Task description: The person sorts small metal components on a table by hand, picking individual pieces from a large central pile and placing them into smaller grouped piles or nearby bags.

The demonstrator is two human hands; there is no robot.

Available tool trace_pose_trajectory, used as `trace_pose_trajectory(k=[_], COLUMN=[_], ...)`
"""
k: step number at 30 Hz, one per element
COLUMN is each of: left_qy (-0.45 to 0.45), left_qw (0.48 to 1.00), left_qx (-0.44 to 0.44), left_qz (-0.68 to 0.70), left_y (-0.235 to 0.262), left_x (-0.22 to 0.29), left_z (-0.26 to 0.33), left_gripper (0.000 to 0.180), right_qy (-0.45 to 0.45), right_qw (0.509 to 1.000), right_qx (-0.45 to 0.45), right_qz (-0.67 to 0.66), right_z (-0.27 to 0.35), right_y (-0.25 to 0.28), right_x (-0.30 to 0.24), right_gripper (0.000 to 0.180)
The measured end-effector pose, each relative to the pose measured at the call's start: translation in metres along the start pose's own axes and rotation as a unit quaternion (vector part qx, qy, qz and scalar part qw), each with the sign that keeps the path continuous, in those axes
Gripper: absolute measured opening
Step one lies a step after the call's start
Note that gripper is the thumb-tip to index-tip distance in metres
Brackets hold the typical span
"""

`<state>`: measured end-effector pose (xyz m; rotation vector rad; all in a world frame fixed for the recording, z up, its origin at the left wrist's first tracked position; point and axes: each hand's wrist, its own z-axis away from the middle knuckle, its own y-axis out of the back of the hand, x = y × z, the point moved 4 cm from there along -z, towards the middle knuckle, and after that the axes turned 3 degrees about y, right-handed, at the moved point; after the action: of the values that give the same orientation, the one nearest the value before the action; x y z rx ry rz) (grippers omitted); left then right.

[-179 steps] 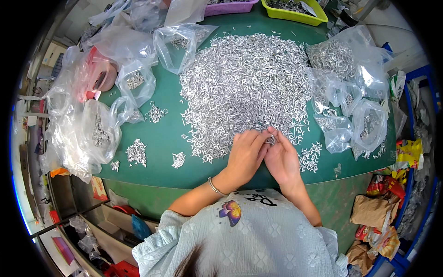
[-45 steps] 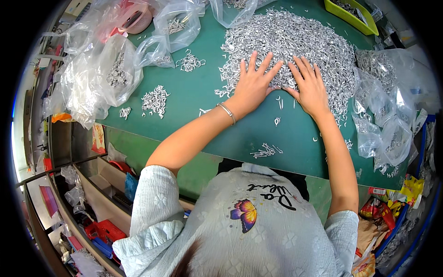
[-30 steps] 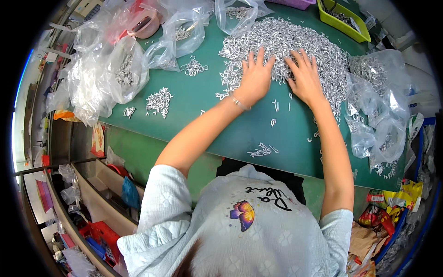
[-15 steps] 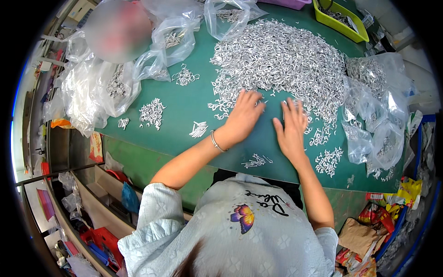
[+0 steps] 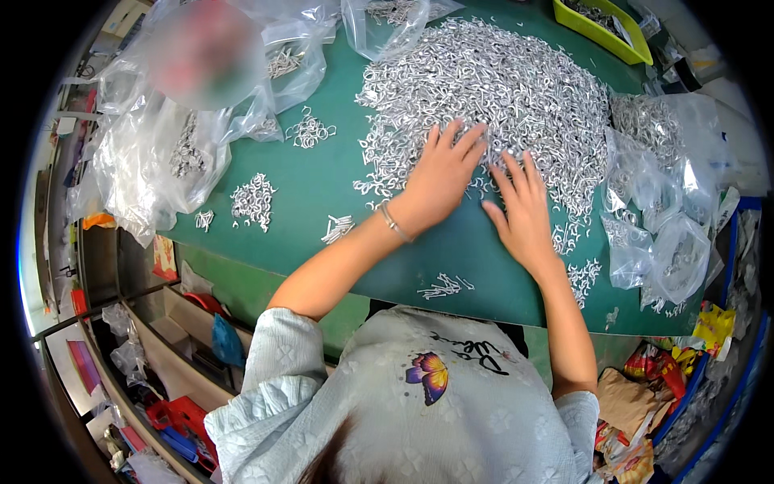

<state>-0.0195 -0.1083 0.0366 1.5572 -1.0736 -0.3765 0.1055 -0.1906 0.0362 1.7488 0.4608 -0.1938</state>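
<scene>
Resting flat on the green counter (image 5: 322, 185): left hand (image 5: 439, 181) and right hand (image 5: 524, 210), grip apart on both, fingers spread, holding nothing. Fingertips touch the near edge of a large heap of small silvery bent-metal pieces (image 5: 500, 81). Clear plastic bags of the same pieces (image 5: 661, 202) lie right; yellow plastic tray (image 5: 609, 36) beyond.

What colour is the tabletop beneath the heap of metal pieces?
Green tabletop; the head view shows it best.

A small-parts workshop: metal pieces (image 5: 500, 89) heaped on a green worktable (image 5: 322, 185) among plastic bags (image 5: 153, 161).
</scene>
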Motion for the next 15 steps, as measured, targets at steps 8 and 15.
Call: trace_pose_trajectory(k=[8, 15], left_qy=[0.04, 0.02], left_qw=[0.977, 0.999], left_qx=[-0.028, -0.034], left_qz=[0.208, -0.005], left_y=[0.013, -0.001], left_x=[0.006, 0.018], left_z=[0.036, 0.041], left_gripper=[0.041, 0.047], right_qy=[-0.035, -0.005], right_qw=[0.996, 0.997], right_qx=[0.003, -0.077], right_qz=[-0.078, -0.02], right_z=[0.017, 0.024], right_y=[0.029, 0.007], right_x=[0.002, -0.027], right_gripper=[0.045, 0.054])
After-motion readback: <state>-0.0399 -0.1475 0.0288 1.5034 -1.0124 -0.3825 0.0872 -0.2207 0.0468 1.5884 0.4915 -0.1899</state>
